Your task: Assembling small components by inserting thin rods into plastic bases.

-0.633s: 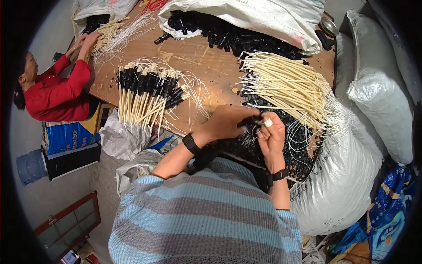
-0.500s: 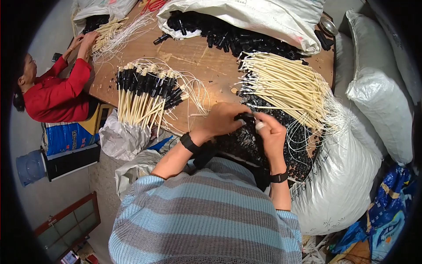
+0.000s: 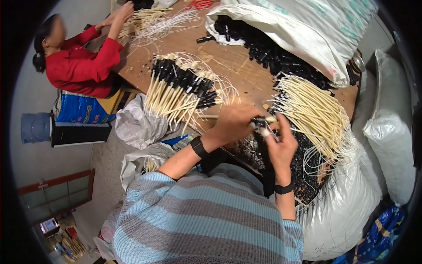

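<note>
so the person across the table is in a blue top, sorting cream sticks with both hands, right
Not quite: the person across the table wears a red top, not blue. The head view shows it at upper left. The rest holds: both of that person's hands are on a pile of cream sticks at the table's far edge.

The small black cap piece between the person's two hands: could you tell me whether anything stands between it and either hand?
Nothing visible does. The left hand and the right hand both close their fingertips directly on the small black cap piece, above the heap of black parts. The cream tubes lie to the right, apart.
</note>
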`<state>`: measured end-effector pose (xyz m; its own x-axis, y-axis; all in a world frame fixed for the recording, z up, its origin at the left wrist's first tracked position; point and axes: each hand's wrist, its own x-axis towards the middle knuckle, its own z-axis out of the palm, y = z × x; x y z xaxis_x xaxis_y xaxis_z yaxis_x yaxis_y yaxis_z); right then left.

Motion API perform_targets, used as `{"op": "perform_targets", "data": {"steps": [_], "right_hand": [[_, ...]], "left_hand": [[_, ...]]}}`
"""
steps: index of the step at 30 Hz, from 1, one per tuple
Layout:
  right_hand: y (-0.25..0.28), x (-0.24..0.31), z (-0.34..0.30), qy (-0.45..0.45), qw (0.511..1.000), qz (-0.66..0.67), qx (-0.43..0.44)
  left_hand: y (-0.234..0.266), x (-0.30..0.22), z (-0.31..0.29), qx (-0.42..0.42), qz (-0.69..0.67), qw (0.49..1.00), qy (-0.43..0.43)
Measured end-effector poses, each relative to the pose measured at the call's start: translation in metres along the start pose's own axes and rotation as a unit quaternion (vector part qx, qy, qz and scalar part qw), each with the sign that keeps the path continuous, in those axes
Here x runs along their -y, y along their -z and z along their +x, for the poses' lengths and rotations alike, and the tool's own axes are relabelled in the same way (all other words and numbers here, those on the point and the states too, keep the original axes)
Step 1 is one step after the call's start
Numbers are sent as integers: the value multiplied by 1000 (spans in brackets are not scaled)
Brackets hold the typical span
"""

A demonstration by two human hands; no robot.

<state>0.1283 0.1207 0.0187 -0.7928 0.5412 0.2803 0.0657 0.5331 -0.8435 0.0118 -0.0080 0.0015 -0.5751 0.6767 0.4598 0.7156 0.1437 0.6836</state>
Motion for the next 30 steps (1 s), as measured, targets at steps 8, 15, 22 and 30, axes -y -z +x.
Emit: {"op": "perform_targets", "data": {"steps": [8, 15, 22, 30], "right_hand": [[-14, -3, 14, 130, 987, -75, 55], [-41, 2, -1, 105, 977, -58, 174], [-41, 3, -1, 58, 974, -62, 211], [-46, 4, 17, 5, 995, 6, 102]], "left_hand": [[134, 73, 0, -183, 367, 909, 73], [138, 88, -6, -188, 389, 892, 132], [84, 65, -27, -76, 373, 908, 177], [70, 56, -35, -110, 178, 965, 158]]}}
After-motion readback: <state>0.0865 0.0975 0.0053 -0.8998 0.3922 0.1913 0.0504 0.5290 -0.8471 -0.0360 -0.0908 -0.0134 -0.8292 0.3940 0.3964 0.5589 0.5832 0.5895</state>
